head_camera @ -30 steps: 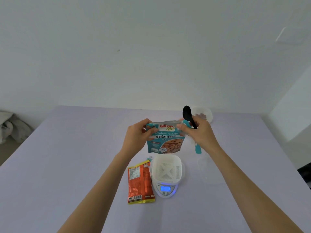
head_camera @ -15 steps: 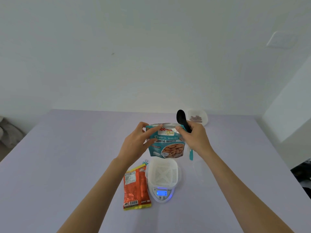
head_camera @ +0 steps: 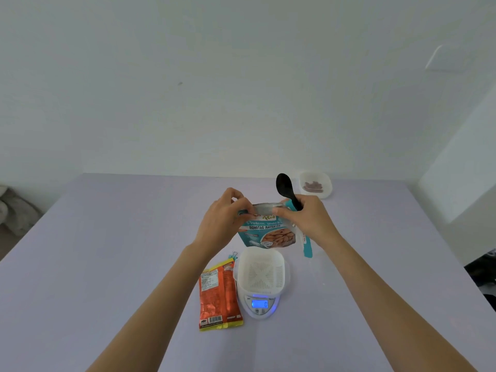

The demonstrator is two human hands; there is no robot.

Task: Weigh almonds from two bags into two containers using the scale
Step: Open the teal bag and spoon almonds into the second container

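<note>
I hold a teal bag of roasted almonds (head_camera: 268, 232) upright above the table, its mouth pulled apart. My left hand (head_camera: 224, 220) pinches the top left edge. My right hand (head_camera: 308, 218) pinches the top right edge and also grips a black spoon (head_camera: 285, 187) pointing up, with a torn teal strip (head_camera: 307, 247) hanging below it. Below the bag, a white container (head_camera: 261, 272) with a slotted bottom sits on the scale (head_camera: 259, 304), whose blue display is lit. An orange bag (head_camera: 218, 296) lies flat left of the scale. A second container (head_camera: 315, 183) with brown almonds stands far right.
The lilac table (head_camera: 107, 251) reaches back to a white wall. A small teal clip (head_camera: 233, 255) lies behind the orange bag. A clear lid (head_camera: 319, 267) lies faintly visible right of the scale. Crumpled cloth (head_camera: 10, 208) sits off the table's left edge.
Both hands shifted along the top of the teal bag and pulled its mouth apart, showing the silver lining. The view has tilted slightly.
</note>
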